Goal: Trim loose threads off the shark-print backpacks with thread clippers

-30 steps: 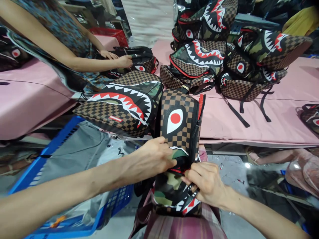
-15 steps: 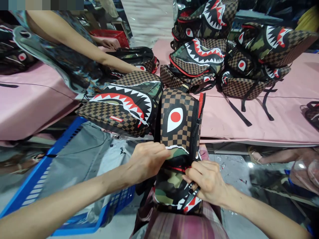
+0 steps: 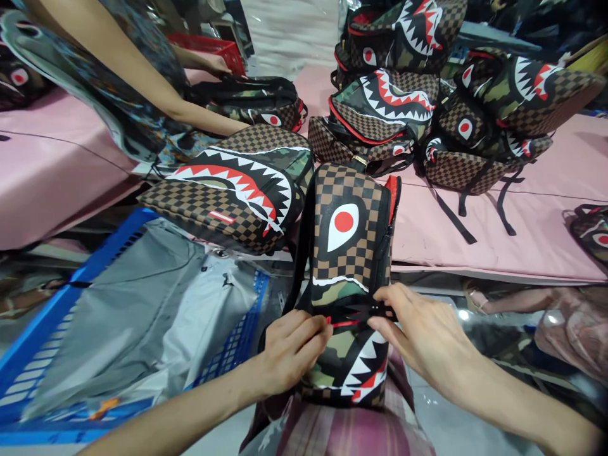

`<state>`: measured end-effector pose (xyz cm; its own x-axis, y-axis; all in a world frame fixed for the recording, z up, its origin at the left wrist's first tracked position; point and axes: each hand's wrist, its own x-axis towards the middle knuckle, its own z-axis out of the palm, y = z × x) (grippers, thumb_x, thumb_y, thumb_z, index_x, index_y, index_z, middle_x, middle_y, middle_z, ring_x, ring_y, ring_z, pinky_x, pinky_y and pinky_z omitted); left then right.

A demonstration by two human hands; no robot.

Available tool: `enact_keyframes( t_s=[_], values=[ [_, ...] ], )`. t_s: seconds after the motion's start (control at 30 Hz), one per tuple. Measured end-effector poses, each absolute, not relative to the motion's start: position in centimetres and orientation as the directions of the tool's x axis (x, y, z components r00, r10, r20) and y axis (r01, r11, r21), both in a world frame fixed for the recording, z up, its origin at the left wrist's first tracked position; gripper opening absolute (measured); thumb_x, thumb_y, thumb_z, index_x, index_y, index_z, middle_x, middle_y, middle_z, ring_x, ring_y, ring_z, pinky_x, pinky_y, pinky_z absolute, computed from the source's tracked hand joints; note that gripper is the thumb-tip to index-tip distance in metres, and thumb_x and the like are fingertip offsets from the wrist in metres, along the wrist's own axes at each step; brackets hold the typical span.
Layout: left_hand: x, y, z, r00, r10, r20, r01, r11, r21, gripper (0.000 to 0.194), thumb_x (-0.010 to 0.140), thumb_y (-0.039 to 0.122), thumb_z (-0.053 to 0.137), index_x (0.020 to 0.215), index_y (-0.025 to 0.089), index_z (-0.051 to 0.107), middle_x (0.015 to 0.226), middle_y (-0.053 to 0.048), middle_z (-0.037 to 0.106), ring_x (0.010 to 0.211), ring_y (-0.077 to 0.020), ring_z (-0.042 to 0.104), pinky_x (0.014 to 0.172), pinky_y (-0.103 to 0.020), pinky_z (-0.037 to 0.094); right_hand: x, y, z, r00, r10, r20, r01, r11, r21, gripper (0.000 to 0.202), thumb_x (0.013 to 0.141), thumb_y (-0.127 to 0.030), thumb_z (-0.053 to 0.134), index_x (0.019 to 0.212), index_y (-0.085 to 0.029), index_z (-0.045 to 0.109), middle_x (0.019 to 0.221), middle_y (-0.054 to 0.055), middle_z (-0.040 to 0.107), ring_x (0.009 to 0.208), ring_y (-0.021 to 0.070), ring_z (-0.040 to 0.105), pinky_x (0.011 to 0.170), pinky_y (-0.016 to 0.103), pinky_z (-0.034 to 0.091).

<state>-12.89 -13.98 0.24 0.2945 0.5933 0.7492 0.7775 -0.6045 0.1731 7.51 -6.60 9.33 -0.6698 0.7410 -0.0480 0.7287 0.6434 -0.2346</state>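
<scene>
A checkered and camouflage backpack (image 3: 339, 266) with a red-and-white eye and shark teeth stands on end at my lap, leaning against the table edge. Along its zipped side, my left hand (image 3: 297, 348) pinches the red-edged seam below the eye. My right hand (image 3: 413, 329) holds small black thread snips (image 3: 377, 310) between thumb and fingers. Their blades point left, across that seam, close to my left fingertips. Whether the blades touch a thread is too small to tell. Touching it on the left, another shark-mouth backpack (image 3: 237, 190) lies on the table.
More backpacks (image 3: 389, 107) are piled on the pink table (image 3: 475, 253). A blue basket (image 3: 28, 354) with grey plastic bags stands at lower left. A co-worker's arm (image 3: 156, 88) reaches over the table beside a backpack (image 3: 256, 101); a red crate (image 3: 209, 50) is behind.
My right hand has turned the snips from pointing down to lying level across the seam. My left hand has moved lower, from beside the camouflage panel to the red seam.
</scene>
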Motion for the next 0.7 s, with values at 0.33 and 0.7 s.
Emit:
enact_keyframes(
  t_s=[0.33,0.7],
  values=[
    [-13.2,-13.5,0.3,0.334,0.567,0.753,0.746,-0.647,0.157,0.012,0.081,0.003,0.051,0.080,0.012,0.060,0.071,-0.005,0.065,0.058,-0.0122,0.052,0.051,-0.024,0.041,3.9,-5.4,10.6,-0.688,0.671,-0.275,0.715,0.692,-0.102,0.032,0.091,-0.032,0.045,0.067,-0.019,0.061,0.068,0.001,0.063,0.048,0.0100,0.050,0.048,0.028,0.013],
    [-13.3,-13.6,-0.8,0.247,0.561,0.790,0.763,-0.615,0.198,0.009,0.077,0.005,0.059,0.076,0.014,0.060,0.069,-0.003,0.064,0.060,-0.0114,0.052,0.051,-0.024,0.041,3.0,-4.9,10.3,-0.636,0.696,-0.333,0.763,0.632,-0.135,0.024,0.088,-0.031,0.051,0.071,-0.019,0.064,0.073,-0.001,0.066,0.056,0.0114,0.056,0.049,0.028,0.016]
  ],
)
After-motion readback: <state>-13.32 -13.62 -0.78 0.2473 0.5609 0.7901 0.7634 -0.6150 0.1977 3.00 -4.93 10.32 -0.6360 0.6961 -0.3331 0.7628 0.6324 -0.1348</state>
